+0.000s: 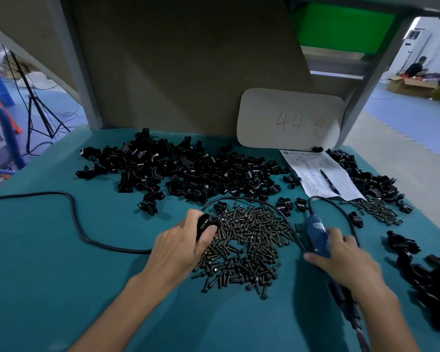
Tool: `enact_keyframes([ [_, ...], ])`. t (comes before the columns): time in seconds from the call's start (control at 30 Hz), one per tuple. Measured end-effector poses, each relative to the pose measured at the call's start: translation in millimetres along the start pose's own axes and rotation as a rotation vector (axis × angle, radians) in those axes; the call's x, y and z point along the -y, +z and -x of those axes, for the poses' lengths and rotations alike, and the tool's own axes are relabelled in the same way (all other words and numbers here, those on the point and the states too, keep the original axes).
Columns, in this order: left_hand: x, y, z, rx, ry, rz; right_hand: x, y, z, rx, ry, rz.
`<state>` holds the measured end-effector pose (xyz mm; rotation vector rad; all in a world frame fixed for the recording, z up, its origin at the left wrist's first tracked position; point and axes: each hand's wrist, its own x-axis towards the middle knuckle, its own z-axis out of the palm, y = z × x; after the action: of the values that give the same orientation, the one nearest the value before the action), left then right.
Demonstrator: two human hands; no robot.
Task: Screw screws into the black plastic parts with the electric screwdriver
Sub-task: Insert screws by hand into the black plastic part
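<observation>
The loose pile of dark metal screws (249, 242) lies on the teal work mat (61, 250). At the pile's left edge, the left hand (183, 242) grasps one small black plastic part (204, 223). Right of the pile, the right hand (343, 257) grips the blue-bodied electric screwdriver (316, 235). Behind the pile lies a large heap of black plastic parts (188, 171).

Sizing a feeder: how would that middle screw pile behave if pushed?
The screw pile lies loose, so it would probably scatter rather than slide as one. Round shanks suggest rolling, though heads likely curve them. The teal mat looks matte, possibly damping that.
</observation>
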<state>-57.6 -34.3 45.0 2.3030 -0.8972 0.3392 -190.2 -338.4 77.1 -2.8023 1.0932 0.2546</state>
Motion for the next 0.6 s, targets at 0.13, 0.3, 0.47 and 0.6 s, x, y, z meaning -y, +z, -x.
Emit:
enact_keyframes([
  [0.13, 5.1, 20.5, -1.7, 0.044, -0.101, 0.091, -16.0, 10.7, -2.8, 0.028, 0.045, -0.110],
  [0.3, 8.6, 34.3, 5.8, 0.007, -0.064, 0.057, -12.0, 16.2, 0.7, -0.003, -0.005, -1.044],
  [0.47, 15.2, 34.7, 4.1, -0.041, 0.076, -0.078, 18.6, 9.2, 2.9, 0.088, -0.032, -1.983],
  [0.6, 19.6, 36.1, 4.6, -0.075, 0.170, -0.157, 47.5, 21.2, -0.6, 0.078, 0.042, -2.244],
])
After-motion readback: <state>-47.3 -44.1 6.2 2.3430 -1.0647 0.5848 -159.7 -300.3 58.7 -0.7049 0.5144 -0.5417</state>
